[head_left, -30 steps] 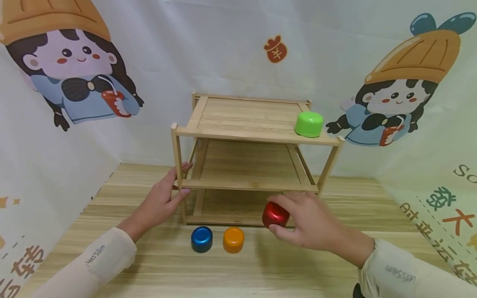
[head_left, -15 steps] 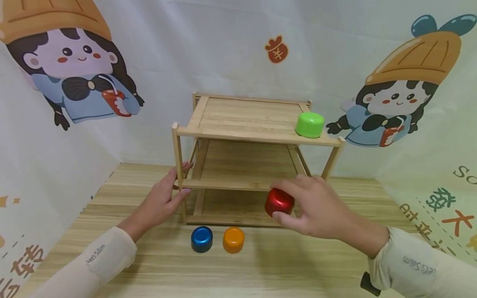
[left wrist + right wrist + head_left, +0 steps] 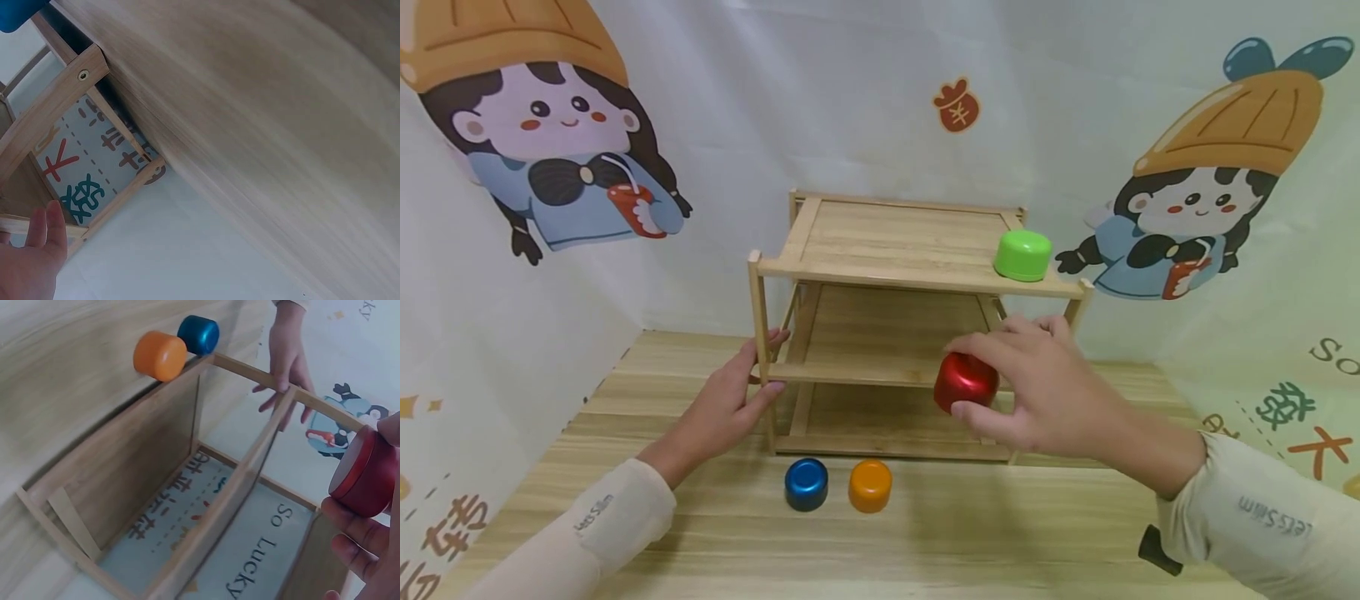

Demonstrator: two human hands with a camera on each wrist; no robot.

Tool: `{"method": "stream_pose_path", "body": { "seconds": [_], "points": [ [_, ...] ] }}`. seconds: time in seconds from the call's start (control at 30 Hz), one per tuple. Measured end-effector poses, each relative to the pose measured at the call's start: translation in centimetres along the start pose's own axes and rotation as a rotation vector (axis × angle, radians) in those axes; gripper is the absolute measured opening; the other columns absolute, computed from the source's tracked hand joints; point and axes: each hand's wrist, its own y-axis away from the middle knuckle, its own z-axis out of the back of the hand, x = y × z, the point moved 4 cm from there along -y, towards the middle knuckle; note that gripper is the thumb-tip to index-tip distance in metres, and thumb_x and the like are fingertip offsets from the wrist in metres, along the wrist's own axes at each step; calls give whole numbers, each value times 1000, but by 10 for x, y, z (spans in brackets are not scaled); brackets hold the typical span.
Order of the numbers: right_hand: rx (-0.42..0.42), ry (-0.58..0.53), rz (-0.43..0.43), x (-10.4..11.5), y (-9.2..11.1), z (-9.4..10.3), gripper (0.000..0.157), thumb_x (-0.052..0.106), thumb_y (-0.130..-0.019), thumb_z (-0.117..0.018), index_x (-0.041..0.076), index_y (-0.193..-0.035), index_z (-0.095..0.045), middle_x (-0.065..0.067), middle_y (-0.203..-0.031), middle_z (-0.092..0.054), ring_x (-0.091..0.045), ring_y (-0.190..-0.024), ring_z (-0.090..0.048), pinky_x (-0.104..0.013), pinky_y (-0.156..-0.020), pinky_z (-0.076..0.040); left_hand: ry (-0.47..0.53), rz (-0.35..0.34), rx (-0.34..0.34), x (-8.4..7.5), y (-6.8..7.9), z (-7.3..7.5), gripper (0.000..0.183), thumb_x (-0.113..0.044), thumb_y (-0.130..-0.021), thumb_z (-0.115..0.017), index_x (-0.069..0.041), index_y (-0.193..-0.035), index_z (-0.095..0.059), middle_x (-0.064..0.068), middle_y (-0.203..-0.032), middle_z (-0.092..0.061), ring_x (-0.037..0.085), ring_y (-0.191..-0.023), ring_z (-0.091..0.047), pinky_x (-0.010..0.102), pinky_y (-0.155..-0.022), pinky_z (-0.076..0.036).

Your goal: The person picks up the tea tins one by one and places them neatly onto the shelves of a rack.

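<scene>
My right hand [image 3: 1037, 383] grips a small shiny red cylinder [image 3: 964, 385] between thumb and fingers. It is in the air before the middle tier of the wooden shelf rack [image 3: 887, 372]; in the right wrist view the red cylinder [image 3: 369, 475] shows its flat face. At the rack's front left post my left hand [image 3: 733, 396] rests, thumb in front and fingers behind; in the right wrist view its fingers [image 3: 306, 415] look straight. A blue cylinder [image 3: 807, 485] and an orange cylinder [image 3: 871, 487] stand before the rack. On its top tier, front right, sits a green cylinder [image 3: 1023, 257].
The rack stands on a wood-grain table [image 3: 715, 542]. Behind and beside it hangs a white printed cloth [image 3: 865, 108] with cartoon figures. A dark object [image 3: 1159, 550] shows by the right sleeve.
My right hand has lifted the red cylinder from near the bottom tier to the height of the middle tier, drifting slightly right. The left hand and the other cylinders stay put.
</scene>
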Motion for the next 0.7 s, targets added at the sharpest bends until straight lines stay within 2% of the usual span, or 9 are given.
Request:
{"method": "stream_pose_path", "body": {
  "seconds": [0.23,0.47,0.7],
  "points": [
    [-25,9,40,0,-8,21,49,50,-85,-67,22,-126,-67,10,-94,-71,-16,-101,-52,-52,-90,-30,0,8,1,1,0,0,67,-24,-105,-59,-9,-160,-25,11,-164,-38,37,-138,-51,55,-95,-58],
    [-71,-1,70,-5,-19,43,48,47,-86,-69,20,-126,-67,7,-102,-72,-18,-106,-51,-51,-89,-29,-3,7,1,1,0,2,67,-23,-105,-59,-9,-161,-24,11,-164,-38,37,-138,-51,56,-95,-57],
    [-78,-17,64,-14,-30,58,47,43,-87,-69,20,-128,-67,3,-106,-72,-21,-109,-51,-52,-88,-30,-2,7,10,-1,-1,1,67,-22,-104,-59,-9,-160,-24,11,-164,-38,37,-138,-51,54,-95,-58]
  ]
}}
